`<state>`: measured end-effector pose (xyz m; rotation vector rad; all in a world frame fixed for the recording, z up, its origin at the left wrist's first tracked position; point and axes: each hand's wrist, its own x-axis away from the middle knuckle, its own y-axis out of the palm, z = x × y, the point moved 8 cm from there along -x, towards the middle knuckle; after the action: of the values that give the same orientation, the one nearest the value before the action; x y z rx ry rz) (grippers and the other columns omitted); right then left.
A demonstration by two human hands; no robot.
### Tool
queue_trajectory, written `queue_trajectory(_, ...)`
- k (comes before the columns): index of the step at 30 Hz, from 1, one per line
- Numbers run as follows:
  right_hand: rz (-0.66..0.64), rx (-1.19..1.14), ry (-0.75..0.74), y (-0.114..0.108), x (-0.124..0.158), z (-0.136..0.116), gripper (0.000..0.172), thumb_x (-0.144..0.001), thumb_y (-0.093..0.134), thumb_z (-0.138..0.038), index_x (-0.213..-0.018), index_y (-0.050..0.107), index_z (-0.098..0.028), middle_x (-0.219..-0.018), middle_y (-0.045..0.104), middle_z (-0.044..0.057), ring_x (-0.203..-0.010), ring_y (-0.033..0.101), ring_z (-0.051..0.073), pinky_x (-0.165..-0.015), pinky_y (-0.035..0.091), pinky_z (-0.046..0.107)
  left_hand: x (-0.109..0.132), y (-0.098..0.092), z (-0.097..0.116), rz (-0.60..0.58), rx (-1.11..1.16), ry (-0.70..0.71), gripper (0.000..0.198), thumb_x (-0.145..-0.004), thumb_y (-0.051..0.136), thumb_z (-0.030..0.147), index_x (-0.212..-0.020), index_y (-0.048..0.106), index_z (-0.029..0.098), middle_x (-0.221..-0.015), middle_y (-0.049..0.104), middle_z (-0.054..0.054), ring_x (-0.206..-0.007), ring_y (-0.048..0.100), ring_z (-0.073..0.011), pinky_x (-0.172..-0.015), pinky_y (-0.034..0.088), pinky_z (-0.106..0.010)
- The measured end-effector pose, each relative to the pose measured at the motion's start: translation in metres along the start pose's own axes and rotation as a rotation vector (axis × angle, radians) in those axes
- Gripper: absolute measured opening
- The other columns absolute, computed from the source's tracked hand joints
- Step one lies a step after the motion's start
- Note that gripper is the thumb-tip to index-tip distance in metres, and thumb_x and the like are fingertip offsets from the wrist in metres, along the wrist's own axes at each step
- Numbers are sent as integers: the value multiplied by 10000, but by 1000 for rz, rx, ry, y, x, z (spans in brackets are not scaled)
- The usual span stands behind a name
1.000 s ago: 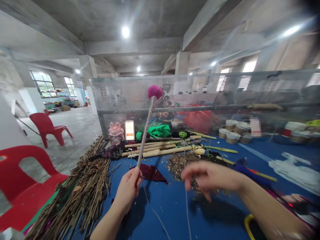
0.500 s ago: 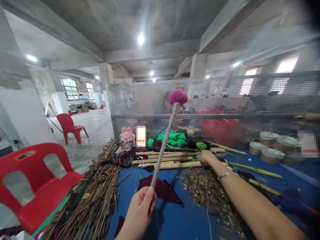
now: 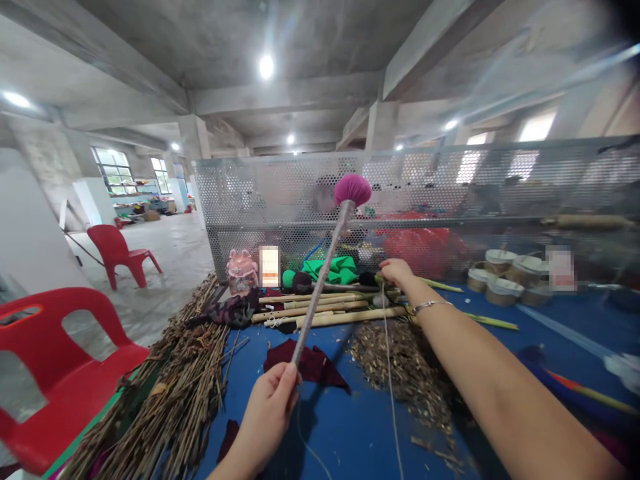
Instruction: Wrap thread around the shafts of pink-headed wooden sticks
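Magenta fluff crowns the thin grey stick (image 3: 321,280) that the left hand (image 3: 270,410) grips at its lower end, fingers closed round the shaft. The stick leans up and to the right, its magenta pom-pom tip (image 3: 353,190) in front of the perforated metal screen (image 3: 240,200). The right hand (image 3: 397,272) is stretched far out, well apart from the left, above the pale bamboo rods (image 3: 330,310) lying across the blue table cover (image 3: 350,427). Its fingers are curled in, and a thin pale string (image 3: 389,360) drops from them towards the near edge, passing over a heap of dry brown chaff (image 3: 415,380). A silver bangle (image 3: 430,305) circles that wrist. A dark red cloth scrap (image 3: 320,367) lies under the stick, with a bundle of brown twigs (image 3: 175,387) to the left, beside a red plastic chair (image 3: 60,360).
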<state>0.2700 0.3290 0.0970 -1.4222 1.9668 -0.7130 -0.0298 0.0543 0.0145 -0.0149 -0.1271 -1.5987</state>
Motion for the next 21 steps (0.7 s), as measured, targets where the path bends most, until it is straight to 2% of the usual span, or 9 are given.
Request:
queue_trajectory(4, 46, -290, 61, -11, -3, -18, 295, -722, 558, -48, -1008, 508, -105, -575, 576, 2, -489, 570, 101, -413, 434, 164, 0, 1, 0, 0, 10, -18, 432, -724, 437, 607, -643, 409, 184, -439, 274, 95, -327, 189, -31, -328, 131, -180)
queue_trajectory(10, 139, -567, 46, -48, -6, -50, 277, -743, 548, -38, -988, 464, -137, -581, 552, -13, -439, 550, 74, -369, 403, 131, 1, 0, 2, 3, -1, -4, 444, -726, 418, 620, -643, 414, 184, -427, 275, 93, -324, 203, -36, -320, 143, -174)
queue_trajectory(17, 278, -685, -61, -113, 1, -85, 242, -742, 547, -32, -925, 449, -156, -584, 526, -32, -461, 540, 73, -413, 388, 156, 0, -1, 1, 11, 17, -22, 431, -719, 435, 613, -668, 424, 186, -427, 286, 99, -328, 177, -32, -317, 143, -165)
queue_trajectory(21, 287, -656, -172, -146, 20, -113, 223, -789, 506, -46, -964, 401, -135, -647, 527, -17, -555, 544, 67, -497, 394, 184, 0, -1, 1, 10, 17, -29, 421, -720, 445, 601, -657, 420, 185, -427, 290, 99, -327, 175, -29, -318, 138, -161)
